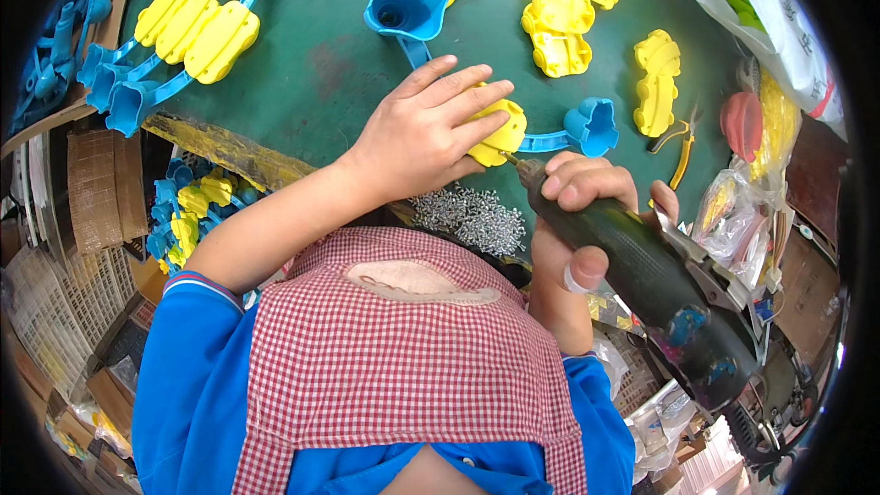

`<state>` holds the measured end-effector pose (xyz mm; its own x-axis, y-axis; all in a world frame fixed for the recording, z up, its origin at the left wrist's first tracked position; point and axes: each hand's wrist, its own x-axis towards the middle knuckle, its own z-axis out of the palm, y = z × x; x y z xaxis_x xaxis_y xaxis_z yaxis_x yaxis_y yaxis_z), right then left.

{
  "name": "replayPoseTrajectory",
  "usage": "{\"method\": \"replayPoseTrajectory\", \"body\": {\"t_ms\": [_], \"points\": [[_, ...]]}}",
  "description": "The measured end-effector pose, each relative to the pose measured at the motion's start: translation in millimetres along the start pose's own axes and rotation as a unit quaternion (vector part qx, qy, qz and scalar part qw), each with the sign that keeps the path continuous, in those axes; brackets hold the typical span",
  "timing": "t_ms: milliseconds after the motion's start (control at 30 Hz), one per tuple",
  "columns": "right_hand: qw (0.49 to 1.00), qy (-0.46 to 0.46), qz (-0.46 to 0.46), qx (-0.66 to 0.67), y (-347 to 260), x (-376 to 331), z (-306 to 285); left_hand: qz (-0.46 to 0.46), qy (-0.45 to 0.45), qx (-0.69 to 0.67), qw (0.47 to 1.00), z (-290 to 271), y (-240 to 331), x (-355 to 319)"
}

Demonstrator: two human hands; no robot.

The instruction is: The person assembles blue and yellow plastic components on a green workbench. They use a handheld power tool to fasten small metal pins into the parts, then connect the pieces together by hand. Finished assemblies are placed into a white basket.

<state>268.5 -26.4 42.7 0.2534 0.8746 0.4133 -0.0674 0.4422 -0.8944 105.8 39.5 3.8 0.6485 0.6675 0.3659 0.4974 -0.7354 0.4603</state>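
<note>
My left grip (pixel 423 133) lies flat with the fingers spread over a yellow plastic shell (pixel 498 133), pressing it onto the green desk (pixel 321 64) near the desk's near edge; nothing is clasped, the palm simply bears down on it. My right grip (pixel 584 220) is clenched around a dark electric screwdriver (pixel 642 275), whose bit meets the near side of that same shell. A blue plastic arm (pixel 550 140) runs out from under the shell to a blue cup-shaped piece (pixel 594 126) just beside my right grip. Between my two wrists, at the near edge of the desk, sits a loose heap of small silver screws (pixel 469 217).

Further back, a blue funnel-shaped part (pixel 403 2) stands with a yellow shell behind it, and a cluster of yellow shells (pixel 564 14) lies towards the far edge. Along the left edge lies a row of yellow shells on blue arms (pixel 188 32). Towards the right edge I see yellow-handled pliers (pixel 679 148) and clear plastic bags (pixel 733 215); what the bags hold I cannot tell.
</note>
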Motion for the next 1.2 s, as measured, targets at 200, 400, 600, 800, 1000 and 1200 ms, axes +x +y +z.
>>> {"method": "replayPoseTrajectory", "body": {"t_ms": [200, 400, 600, 800, 1000, 1200], "points": [[0.995, 0.014, 0.011, 0.102, 4.4, 2.6, 0.7, 0.019, -0.012, 0.007, 1.0, 2.0, -5.8, -3.4], [0.985, 0.061, 0.154, 0.038, 4.4, -22.7, -5.5, 0.038, 0.068, 0.051, 0.996, -10.1, 11.0, -21.6], [0.98, 0.012, 0.116, 0.159, -18.5, -5.9, -6.2, -0.064, -0.044, -0.205, 0.976, 5.3, 29.1, -33.8], [0.98, -0.025, 0.073, 0.183, -27.0, 5.0, -3.5, -0.019, -0.019, -0.215, 0.976, 4.1, 27.1, -35.8], [0.982, -0.029, 0.079, 0.167, -31.9, 8.7, 7.7, -0.032, 0.01, -0.208, 0.978, -2.6, 23.3, -38.1], [0.98, -0.046, 0.065, 0.182, -32.1, 11.9, 10.9, -0.034, 0.044, -0.203, 0.978, -5.2, 21.3, -44.2]]}}
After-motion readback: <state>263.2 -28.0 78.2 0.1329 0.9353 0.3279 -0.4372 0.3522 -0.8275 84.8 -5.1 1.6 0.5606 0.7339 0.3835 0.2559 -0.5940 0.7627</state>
